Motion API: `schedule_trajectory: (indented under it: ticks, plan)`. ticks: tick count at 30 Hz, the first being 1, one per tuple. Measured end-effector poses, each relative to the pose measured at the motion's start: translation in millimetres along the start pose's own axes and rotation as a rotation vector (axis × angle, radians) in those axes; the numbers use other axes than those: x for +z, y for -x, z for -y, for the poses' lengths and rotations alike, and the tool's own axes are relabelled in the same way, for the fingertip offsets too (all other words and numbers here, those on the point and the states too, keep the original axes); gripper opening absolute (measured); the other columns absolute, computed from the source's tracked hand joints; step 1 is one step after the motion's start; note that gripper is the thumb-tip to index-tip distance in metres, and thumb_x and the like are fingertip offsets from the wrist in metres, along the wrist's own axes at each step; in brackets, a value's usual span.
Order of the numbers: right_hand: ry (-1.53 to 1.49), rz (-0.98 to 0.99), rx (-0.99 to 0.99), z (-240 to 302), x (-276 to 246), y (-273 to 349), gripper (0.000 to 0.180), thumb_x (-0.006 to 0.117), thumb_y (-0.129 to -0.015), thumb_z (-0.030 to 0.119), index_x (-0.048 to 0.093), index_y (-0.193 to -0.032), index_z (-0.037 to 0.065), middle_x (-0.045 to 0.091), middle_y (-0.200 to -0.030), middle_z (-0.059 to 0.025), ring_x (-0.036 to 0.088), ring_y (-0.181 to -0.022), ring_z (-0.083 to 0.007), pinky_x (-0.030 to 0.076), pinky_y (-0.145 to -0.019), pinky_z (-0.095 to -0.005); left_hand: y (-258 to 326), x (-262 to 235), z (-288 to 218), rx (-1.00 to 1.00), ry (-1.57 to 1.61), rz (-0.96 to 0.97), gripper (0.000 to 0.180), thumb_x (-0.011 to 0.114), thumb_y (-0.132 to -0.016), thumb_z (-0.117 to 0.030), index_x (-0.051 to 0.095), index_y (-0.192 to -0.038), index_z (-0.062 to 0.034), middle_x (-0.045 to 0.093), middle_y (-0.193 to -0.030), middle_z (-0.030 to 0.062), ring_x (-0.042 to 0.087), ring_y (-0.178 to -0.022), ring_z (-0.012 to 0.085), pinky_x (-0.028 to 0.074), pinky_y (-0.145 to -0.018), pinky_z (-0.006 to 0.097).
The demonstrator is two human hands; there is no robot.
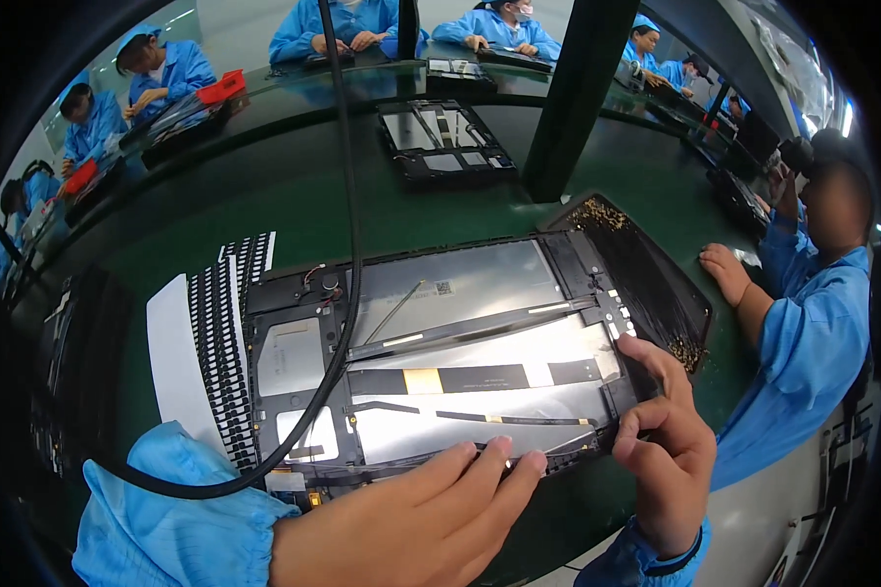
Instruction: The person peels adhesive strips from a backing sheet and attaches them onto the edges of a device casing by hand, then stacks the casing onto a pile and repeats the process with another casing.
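A large opened tablet-like device (499, 333) lies in front of me, its silver metal inside, black frame, flat ribbon cables and thin wires exposed. My left hand (421, 514) is open, fingers stretched out and fingertips resting on its near edge. At the right edge is my right hand (666, 440): the index finger reaches onto the frame beside small parts, while the thumb and another finger are bent near the corner. I see nothing held in it. A black cable (347, 245) hangs down across the device and loops over my left sleeve.
White sheets with rows of black strips (215, 342) lie left of the device. A black tray (646, 274) with many small gold-tipped pieces sits at its right. Another opened device (445, 137) lies farther back, near a dark post (582, 98). A co-worker's hand (729, 274) rests at the right; several people work behind.
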State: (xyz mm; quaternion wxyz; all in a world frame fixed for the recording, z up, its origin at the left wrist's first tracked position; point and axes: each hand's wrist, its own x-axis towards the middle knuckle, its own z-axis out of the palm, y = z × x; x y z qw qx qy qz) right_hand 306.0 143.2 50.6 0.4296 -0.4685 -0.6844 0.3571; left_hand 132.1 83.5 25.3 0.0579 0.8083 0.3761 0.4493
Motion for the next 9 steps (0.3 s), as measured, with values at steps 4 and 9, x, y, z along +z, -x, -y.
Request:
schedule_trajectory:
  ticks: [4, 9]
  plan:
    - [-0.013, 0.007, -0.018, -1.5, -3.3, 1.4, 0.009, 0.048, -0.052, 0.010, 0.049, -0.054, 0.001, 0.043, -0.117, -0.0211, 0.036, -0.112, -0.0284, 0.019, -0.095, -0.0348, -3.1, 6.7, -3.0, -0.010, -0.033, -0.085, 0.025, 0.051, -0.070, -0.008, 0.054, -0.087, 0.0101, 0.050, -0.104, 0.0200, 0.051, -0.093, 0.0297, 0.042, -0.081, 0.035]
    - [0.066, 0.000, -0.005, -1.6, -0.3, 1.0, 0.010, 0.048, -0.052, 0.012, 0.050, -0.054, 0.002, 0.042, -0.118, -0.0214, 0.034, -0.114, -0.0278, 0.019, -0.095, -0.0341, 0.0, 3.0, -3.1, -0.021, -0.058, -0.026, 0.025, 0.051, -0.071, -0.008, 0.054, -0.088, 0.0102, 0.050, -0.107, 0.0193, 0.050, -0.094, 0.0301, 0.041, -0.082, 0.035]
